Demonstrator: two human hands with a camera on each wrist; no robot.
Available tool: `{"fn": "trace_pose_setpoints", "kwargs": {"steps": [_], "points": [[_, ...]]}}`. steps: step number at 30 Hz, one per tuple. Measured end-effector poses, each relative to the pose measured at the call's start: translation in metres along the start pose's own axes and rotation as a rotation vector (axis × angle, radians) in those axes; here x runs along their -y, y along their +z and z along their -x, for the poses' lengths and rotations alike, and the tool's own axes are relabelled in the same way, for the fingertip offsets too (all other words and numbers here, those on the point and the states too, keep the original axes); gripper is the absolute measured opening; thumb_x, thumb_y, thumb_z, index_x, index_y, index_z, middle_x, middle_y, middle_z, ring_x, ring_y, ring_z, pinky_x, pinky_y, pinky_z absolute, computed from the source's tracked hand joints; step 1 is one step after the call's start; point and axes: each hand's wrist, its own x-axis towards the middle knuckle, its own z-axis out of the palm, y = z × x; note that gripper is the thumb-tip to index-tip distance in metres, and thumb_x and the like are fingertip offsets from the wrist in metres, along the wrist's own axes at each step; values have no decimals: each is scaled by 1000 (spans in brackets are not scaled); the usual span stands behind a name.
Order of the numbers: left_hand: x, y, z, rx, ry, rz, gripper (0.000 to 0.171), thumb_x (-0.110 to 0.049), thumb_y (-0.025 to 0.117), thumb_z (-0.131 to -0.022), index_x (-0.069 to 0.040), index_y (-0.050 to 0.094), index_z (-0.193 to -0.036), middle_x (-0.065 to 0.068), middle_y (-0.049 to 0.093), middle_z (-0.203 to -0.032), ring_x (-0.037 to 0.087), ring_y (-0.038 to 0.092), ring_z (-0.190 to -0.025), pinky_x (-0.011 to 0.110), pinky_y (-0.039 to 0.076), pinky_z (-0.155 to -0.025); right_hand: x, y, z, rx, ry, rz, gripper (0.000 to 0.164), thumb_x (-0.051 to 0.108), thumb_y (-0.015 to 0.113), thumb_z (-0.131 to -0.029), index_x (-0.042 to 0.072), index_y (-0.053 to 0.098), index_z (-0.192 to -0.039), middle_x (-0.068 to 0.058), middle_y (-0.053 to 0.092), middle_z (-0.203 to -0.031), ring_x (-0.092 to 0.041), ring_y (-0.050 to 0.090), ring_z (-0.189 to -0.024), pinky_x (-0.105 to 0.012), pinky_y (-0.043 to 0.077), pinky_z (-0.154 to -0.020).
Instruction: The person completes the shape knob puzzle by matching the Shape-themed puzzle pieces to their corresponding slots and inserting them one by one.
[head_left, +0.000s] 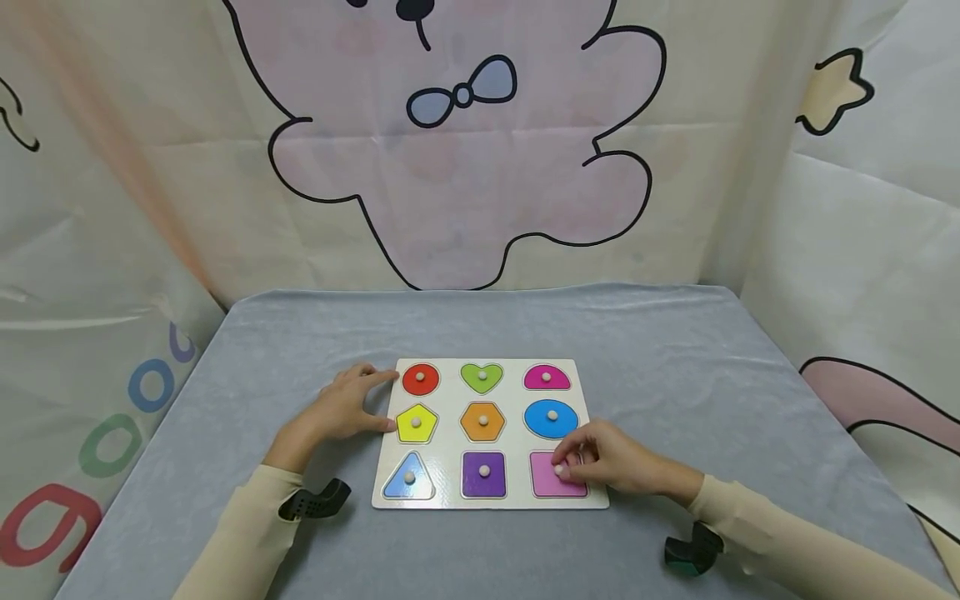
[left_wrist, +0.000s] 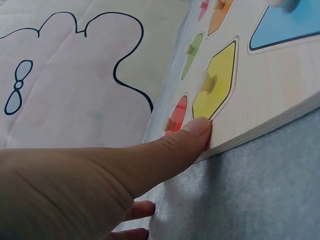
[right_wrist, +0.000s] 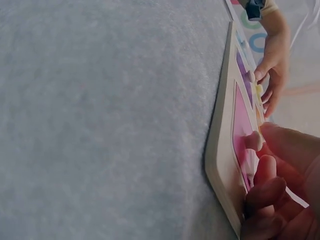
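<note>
A wooden shape puzzle board (head_left: 446, 492) lies flat on the table, with knobbed pieces sitting in its recesses. My right hand (head_left: 618, 460) is at the lower right corner, thumb and curled fingers at the knob (right_wrist: 254, 141) of the pink rectangle piece (head_left: 542, 483). In the right wrist view that piece sits level in its recess. Along the board's left edge, my left hand (head_left: 341, 410) is spread. Its thumb (left_wrist: 175, 145) touches the edge beside the yellow pentagon piece (left_wrist: 217, 82), and its index finger reaches the edge near the red circle piece (head_left: 421, 379).
Other pieces on the board include the purple square (head_left: 483, 483), the blue triangle (head_left: 408, 483) and the blue oval (head_left: 543, 427). A grey-blue cloth (head_left: 480, 321) covers the table. Printed fabric (head_left: 337, 167) hangs behind and at both sides.
</note>
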Motion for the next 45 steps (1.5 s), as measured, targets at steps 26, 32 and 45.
{"fn": "trace_pose_setpoints", "kwargs": {"steps": [26, 32, 45], "points": [[2, -2, 0, -9, 15, 2, 78, -42, 85, -79, -19, 53, -147, 22, 49, -145, 45, 44, -132, 70, 39, -104, -5, -20, -18, -61, -40, -56, 20, 14, 65, -98, 0, 72, -111, -22, 62, -83, -27, 54, -56, -21, 46, -52], [2, -2, 0, -11, 22, 3, 80, -42, 84, -80, -18, 51, -149, 22, 49, -145, 44, 45, -130, 68, 41, -103, 0, -30, -25, -149, -40, -1, 22, 16, 65, -98, 0, 72, -112, -18, 65, -94, -27, 59, -66, -26, 53, -58], [2, -6, 2, -94, 33, 80, 67, -36, 74, -92, -14, 49, -150, 20, 49, -149, 41, 45, -137, 63, 40, -110, 10, -40, -52, -270, -62, 35, 25, 15, 66, -98, -3, 71, -115, -23, 69, -97, -23, 58, -64, -28, 52, -58]]}}
